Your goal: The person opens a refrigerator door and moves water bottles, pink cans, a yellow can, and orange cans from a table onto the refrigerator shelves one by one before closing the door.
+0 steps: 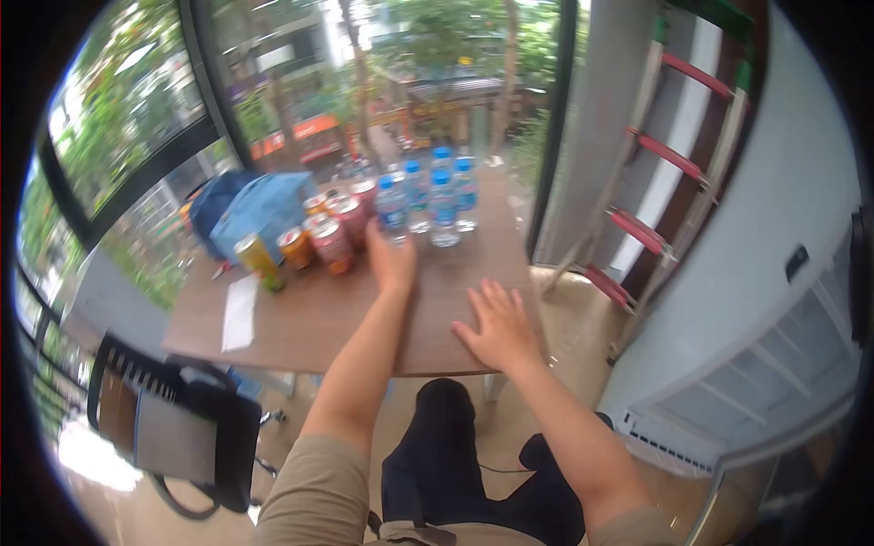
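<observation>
My left hand (393, 262) is reached forward over the wooden table (437, 314), with its fingers and thumb around the lower part of a clear water bottle (391, 207) with a blue cap. Several more water bottles (443, 211) stand upright just right of it. Close to the left side of that hand is a group of drink cans, among them a red-pink can (331, 246). My right hand (499, 326) lies flat near the table's right edge, fingers spread, holding nothing.
Left of the cans are a yellow-green can (259, 262), a blue bag (264, 214) and a white paper (239, 314). A black office chair (196, 423) stands at the left. A ladder (651, 227) leans at the right, beyond the table; windows lie behind it.
</observation>
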Demonstrator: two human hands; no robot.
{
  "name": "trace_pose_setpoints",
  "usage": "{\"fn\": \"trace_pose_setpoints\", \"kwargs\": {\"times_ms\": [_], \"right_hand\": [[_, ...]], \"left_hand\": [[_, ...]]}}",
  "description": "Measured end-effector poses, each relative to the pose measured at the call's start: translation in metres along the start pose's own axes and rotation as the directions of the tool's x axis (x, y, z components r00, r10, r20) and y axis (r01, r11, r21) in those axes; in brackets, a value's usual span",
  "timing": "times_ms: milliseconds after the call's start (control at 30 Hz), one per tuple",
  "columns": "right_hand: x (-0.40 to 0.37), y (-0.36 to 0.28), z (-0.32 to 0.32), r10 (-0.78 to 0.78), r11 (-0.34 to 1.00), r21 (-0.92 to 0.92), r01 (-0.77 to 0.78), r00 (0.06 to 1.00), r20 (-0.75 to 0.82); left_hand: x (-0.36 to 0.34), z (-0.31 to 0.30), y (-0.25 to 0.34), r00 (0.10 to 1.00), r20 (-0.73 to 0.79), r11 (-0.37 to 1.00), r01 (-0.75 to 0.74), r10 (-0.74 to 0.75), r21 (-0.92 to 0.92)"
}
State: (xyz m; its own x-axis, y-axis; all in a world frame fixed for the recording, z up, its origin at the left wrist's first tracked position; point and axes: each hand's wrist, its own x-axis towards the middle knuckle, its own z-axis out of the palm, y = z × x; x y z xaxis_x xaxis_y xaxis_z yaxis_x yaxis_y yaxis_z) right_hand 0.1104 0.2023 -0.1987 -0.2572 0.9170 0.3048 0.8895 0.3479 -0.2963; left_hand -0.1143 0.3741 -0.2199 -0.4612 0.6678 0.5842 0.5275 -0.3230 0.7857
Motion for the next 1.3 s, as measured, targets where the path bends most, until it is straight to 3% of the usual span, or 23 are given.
{"fn": "trace_pose_setpoints", "kwargs": {"times_ms": [67, 133, 200, 233, 333, 367, 433, 500, 567, 600, 667, 700, 767, 833, 867, 900, 967, 1033, 1100, 1133, 1167, 1200, 1300], "right_hand": [[0.0, 0.001, -0.002, -0.021, 0.999, 0.03, 0.021, 1.0, -0.007], [-0.002, 0.002, 0.001, -0.012, 0.999, 0.046, 0.013, 1.0, -0.019], [-0.002, 0.002, 0.006, -0.003, 0.998, 0.059, 0.006, 0.999, -0.04], [-0.001, 0.0, 0.006, 0.009, 0.997, 0.077, -0.006, 0.999, -0.042], [-0.003, 0.003, 0.024, 0.028, 0.993, 0.121, -0.01, 0.989, -0.148], [-0.004, 0.004, 0.024, 0.034, 0.992, 0.125, -0.013, 0.986, -0.166], [-0.005, 0.005, 0.033, 0.069, 0.985, 0.169, -0.024, 0.962, -0.265], [-0.016, 0.005, 0.027, 0.122, 0.973, 0.223, -0.054, 0.945, -0.303], [-0.03, 0.006, 0.015, 0.156, 0.96, 0.274, -0.061, 0.928, -0.338], [-0.04, 0.004, 0.012, 0.178, 0.92, 0.389, -0.043, 0.931, -0.318], [-0.044, 0.005, 0.016, 0.183, 0.844, 0.536, -0.005, 0.943, -0.279], [-0.051, 0.004, 0.008, 0.187, 0.842, 0.54, -0.005, 0.941, -0.283], [-0.072, -0.002, -0.014, 0.299, 0.635, 0.772, -0.021, 0.928, -0.221], [-0.079, 0.002, -0.013, 0.296, 0.584, 0.809, 0.059, 0.913, -0.28], [-0.082, 0.005, -0.011, 0.301, 0.533, 0.835, 0.136, 0.892, -0.337], [-0.091, 0.008, -0.015, 0.299, 0.536, 0.834, 0.128, 0.895, -0.33], [-0.118, 0.018, -0.037, 0.451, 0.538, 0.841, 0.056, 0.824, -0.343], [-0.14, 0.037, -0.053, 0.489, 0.546, 0.837, 0.04, 0.795, -0.357], [-0.163, 0.06, -0.062, 0.51, 0.551, 0.827, 0.112, 0.739, -0.44], [-0.177, 0.073, -0.068, 0.508, 0.624, 0.771, 0.131, 0.682, -0.526], [-0.191, 0.087, -0.074, 0.524, 0.615, 0.782, 0.105, 0.687, -0.504], [-0.205, 0.101, -0.087, 0.523, 0.592, 0.786, 0.178, 0.657, -0.543], [-0.243, 0.155, -0.114, 0.587, 0.539, 0.796, 0.274, 0.557, -0.588]], "left_hand": [[0.005, 0.006, 0.001, 0.999, -0.034, 0.986, 0.036, -0.031, 0.162], [0.011, 0.001, 0.019, 0.998, 0.023, 0.976, 0.06, -0.066, 0.212], [0.018, 0.0, 0.004, 0.99, 0.12, 0.997, -0.074, 0.074, -0.011], [0.021, -0.001, -0.002, 0.99, 0.144, 0.996, -0.015, 0.002, 0.085], [0.025, -0.002, -0.015, 0.981, 0.196, 0.985, -0.042, 0.008, 0.169], [0.023, -0.003, -0.018, 0.989, 0.146, 0.974, -0.045, 0.012, 0.224], [0.031, -0.007, -0.049, 0.983, 0.184, 0.988, -0.022, -0.006, 0.15], [0.028, -0.021, -0.056, 0.943, 0.325, 0.997, 0.075, -0.073, 0.007], [0.005, -0.04, -0.038, 0.909, 0.415, 0.998, 0.055, -0.044, -0.016], [-0.013, -0.048, -0.025, 0.904, 0.427, 0.999, 0.04, -0.027, -0.021], [-0.051, -0.064, 0.004, 0.848, 0.519, 0.97, 0.028, 0.106, -0.243], [-0.071, -0.069, 0.019, 0.846, 0.521, 0.97, 0.022, 0.111, -0.241], [-0.109, -0.07, 0.05, 0.766, 0.634, 0.948, 0.111, 0.11, -0.299], [-0.143, -0.065, 0.07, 0.747, 0.653, 0.919, 0.163, 0.123, -0.36], [-0.163, -0.061, 0.1, 0.683, 0.723, 0.884, 0.272, 0.101, -0.38], [-0.181, -0.055, 0.126, 0.61, 0.788, 0.838, 0.383, 0.086, -0.389], [-0.203, -0.045, 0.156, 0.579, 0.815, 0.844, 0.439, -0.002, -0.31], [-0.223, -0.033, 0.177, 0.57, 0.764, 0.89, 0.118, 0.302, -0.441], [-0.233, -0.025, 0.205, 0.516, 0.808, 0.905, 0.132, 0.285, -0.404], [-0.235, -0.02, 0.217, 0.413, 0.848, 0.865, 0.227, 0.331, -0.448], [-0.238, -0.016, 0.222, 0.308, 0.872, 0.819, 0.324, 0.382, -0.473], [-0.227, 0.0, 0.196, 0.321, 0.865, 0.801, 0.349, 0.386, -0.487], [-0.206, 0.022, 0.198, 0.454, 0.83, 0.877, 0.185, 0.324, -0.444]]}}
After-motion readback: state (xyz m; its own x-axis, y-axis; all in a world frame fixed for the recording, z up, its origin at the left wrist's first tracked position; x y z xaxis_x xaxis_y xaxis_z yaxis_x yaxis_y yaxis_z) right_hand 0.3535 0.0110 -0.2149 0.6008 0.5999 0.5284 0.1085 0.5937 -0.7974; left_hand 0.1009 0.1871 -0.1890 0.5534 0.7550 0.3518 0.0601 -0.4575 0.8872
